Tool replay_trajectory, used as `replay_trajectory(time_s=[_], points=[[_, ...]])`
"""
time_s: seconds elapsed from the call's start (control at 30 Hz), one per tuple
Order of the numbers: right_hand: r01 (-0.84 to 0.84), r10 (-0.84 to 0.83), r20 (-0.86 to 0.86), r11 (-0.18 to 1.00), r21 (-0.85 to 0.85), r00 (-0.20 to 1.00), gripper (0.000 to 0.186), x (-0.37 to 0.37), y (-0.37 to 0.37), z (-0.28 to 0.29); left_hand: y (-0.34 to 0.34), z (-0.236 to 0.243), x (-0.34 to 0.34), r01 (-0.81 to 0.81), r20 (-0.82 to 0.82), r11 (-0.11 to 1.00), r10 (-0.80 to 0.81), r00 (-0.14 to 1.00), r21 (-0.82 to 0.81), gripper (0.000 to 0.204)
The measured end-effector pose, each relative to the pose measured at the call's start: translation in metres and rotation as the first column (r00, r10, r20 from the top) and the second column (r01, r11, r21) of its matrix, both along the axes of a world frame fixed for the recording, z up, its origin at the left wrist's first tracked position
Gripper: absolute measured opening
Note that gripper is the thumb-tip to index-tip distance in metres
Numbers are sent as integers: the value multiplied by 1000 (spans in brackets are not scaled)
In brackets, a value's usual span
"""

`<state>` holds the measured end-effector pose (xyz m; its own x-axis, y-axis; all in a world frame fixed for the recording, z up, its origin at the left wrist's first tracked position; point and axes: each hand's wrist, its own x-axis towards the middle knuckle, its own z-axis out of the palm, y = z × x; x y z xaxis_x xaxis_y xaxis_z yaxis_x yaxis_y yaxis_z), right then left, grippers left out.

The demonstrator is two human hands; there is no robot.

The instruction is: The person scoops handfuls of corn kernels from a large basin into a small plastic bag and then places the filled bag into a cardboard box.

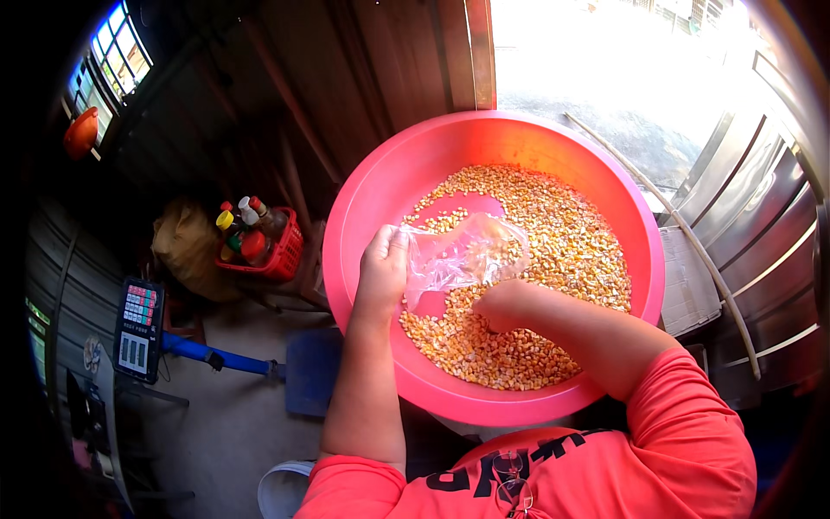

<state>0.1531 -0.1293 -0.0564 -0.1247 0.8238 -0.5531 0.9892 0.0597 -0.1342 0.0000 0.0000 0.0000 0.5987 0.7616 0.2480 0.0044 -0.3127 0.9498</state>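
Closest in, the person's right hand [506,304] is down in the yellow corn [562,233]. Its fingers are hidden, so it is hard to tell if they are closed on any corn. The left hand [386,255] has its fingers pinching the edge of a clear plastic bag [458,255]. The bag is over the big pink tub [367,216], just beside the right hand. The step now looks like scooping up corn. The next move seems to call for a wide bag mouth and a careful hand, so nothing spills. Some corn shows by the bag, maybe inside it, maybe behind. Loose corn covers much of the tub's bottom, with bare pink on the left. Down low is a white bucket [275,491]; its inside is hard to see. Farther off, past a blue scale plate [311,372], a red basket [285,258] holds bottles [232,221].
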Motion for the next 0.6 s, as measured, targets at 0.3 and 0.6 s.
replay_trajectory(time_s=[0.3, 0.6], points=[[310, -447, -682, 894, -323, 579, 12, 25, -9, 49, -11, 0, 5, 56, 11, 993, -55, 998, -103, 17], [466, -288, -656, 512, -721, -698, 14, 16, 24, 10, -13, 5, 4, 106, -78, 991, -112, 991, -78, 19]])
